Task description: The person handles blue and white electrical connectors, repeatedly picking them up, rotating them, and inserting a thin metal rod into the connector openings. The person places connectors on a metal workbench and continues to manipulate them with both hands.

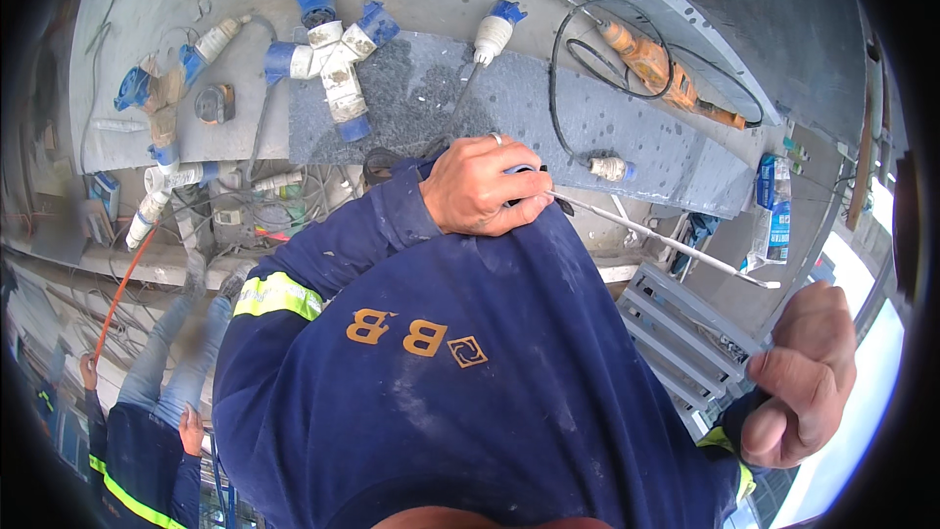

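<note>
My left hand [488,186] is held in front of my chest, its fingers closed round a dark blue-and-black handle. From beside that hand a long thin whitish rod [661,237] slopes down to the right and ends in a slightly bent tip. The palm hides how handle and rod join. At the far right my right hand [805,377] is raised with its fingers curled in and thumb bent; nothing shows in it. The rod's tip lies to the left of this hand, apart from it. A white and blue plug [612,168] lies just beyond the rod.
On the grey slab [411,73] lies a multi-way blue and white connector [341,78]. An orange power tool [666,73] with a looped black cable lies behind. A slatted grey metal frame [676,343] and a blue-white bag [772,206] stand right. A co-worker [147,441] grips an orange cable.
</note>
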{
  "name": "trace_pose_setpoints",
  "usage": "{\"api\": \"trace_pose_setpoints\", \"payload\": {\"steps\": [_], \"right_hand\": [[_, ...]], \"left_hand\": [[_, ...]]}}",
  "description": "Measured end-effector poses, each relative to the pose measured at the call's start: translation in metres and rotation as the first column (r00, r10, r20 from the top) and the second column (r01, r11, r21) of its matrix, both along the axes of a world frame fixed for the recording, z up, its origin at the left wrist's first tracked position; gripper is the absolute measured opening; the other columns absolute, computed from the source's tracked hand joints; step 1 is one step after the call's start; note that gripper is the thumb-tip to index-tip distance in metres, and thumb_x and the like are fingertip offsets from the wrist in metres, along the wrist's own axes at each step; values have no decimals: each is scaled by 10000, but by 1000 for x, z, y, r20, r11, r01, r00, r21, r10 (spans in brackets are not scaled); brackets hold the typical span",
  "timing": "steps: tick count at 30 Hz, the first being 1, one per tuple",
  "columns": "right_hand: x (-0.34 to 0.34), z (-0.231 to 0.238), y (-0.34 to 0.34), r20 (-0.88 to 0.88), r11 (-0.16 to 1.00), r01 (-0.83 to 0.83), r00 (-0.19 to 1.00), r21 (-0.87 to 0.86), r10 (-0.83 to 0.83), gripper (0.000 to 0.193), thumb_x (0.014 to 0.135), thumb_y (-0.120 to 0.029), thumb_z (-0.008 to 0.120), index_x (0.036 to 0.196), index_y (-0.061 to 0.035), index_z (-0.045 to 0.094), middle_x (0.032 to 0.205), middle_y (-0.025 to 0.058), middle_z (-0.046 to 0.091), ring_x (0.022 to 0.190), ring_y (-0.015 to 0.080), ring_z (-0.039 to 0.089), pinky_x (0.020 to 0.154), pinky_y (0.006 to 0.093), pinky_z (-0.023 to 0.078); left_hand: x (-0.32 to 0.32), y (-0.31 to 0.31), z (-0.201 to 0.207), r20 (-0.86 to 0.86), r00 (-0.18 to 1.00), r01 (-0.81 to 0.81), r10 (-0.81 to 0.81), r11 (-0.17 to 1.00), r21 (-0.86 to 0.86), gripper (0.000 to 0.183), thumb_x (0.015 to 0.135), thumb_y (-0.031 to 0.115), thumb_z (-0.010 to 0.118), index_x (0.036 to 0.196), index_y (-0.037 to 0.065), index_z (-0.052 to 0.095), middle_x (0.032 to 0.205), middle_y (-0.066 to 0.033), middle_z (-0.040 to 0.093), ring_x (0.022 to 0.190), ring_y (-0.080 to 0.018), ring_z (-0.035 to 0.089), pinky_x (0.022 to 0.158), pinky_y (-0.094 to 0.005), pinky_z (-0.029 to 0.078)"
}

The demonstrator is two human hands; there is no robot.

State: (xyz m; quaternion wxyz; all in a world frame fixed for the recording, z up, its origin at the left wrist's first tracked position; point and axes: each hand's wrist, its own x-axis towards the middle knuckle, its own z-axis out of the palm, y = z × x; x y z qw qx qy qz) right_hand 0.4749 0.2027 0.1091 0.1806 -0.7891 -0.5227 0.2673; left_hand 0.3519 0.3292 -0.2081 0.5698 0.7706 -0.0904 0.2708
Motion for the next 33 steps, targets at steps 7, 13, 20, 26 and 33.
{"api": "trace_pose_setpoints", "payload": {"steps": [7, 13, 20, 26, 33], "right_hand": [[-35, -82, -51, -928, 177, 968, -107, -180, -357, 632, 1055, -474, 363, 1371, 65, 454, 1206, 231, 627, 1190, 330, 573, 1024, 441, 456], [-19, -102, -32, -998, 88, 996, 20, 24, 51, 342, 1098, -290, 305, 1061, -22, 514, 675, 8, 475, 658, 172, 495, 824, 404, 456], [-19, -115, -28, -983, 121, 976, 181, 180, 8, 318, 1103, -299, 258, 1002, -83, 469, 576, -48, 340, 464, 96, 289, 458, 275, 294], [-11, -114, -27, -986, 332, 929, 144, 164, 85, 312, 1106, -332, 209, 1014, -113, 413, 546, -56, 318, 411, 86, 254, 399, 257, 256], [10, -112, -23, -963, 677, 699, 61, 229, 263, 268, 1091, -291, 240, 1000, -80, 377, 432, -62, 319, 296, 82, 275, 330, 242, 229]], "left_hand": [[5, -5, 2, -24, 994, -102, 108, 978, 183, 135, 781, 210, 734, 869, 118, 687, 822, -36, 615, 669, -211, 634, 586, -332, 522], [3, -9, 6, 12, 988, -152, 153, 963, 224, 132, 774, 213, 726, 860, 125, 680, 811, -30, 604, 656, -210, 624, 588, -324, 514], [-8, -21, 8, -11, 983, -180, 181, 981, 77, 96, 746, 124, 739, 811, 96, 674, 791, -43, 644, 638, -215, 636, 565, -319, 498], [-13, -19, 8, -37, 992, -119, 118, 992, -29, 125, 733, 107, 758, 822, 68, 679, 801, -70, 669, 649, -224, 651, 573, -310, 502], [-14, -16, 6, 5, 1000, 3, -3, 989, -150, 185, 715, 104, 796, 854, 43, 691, 798, -98, 679, 671, -234, 664, 587, -309, 511]]}}
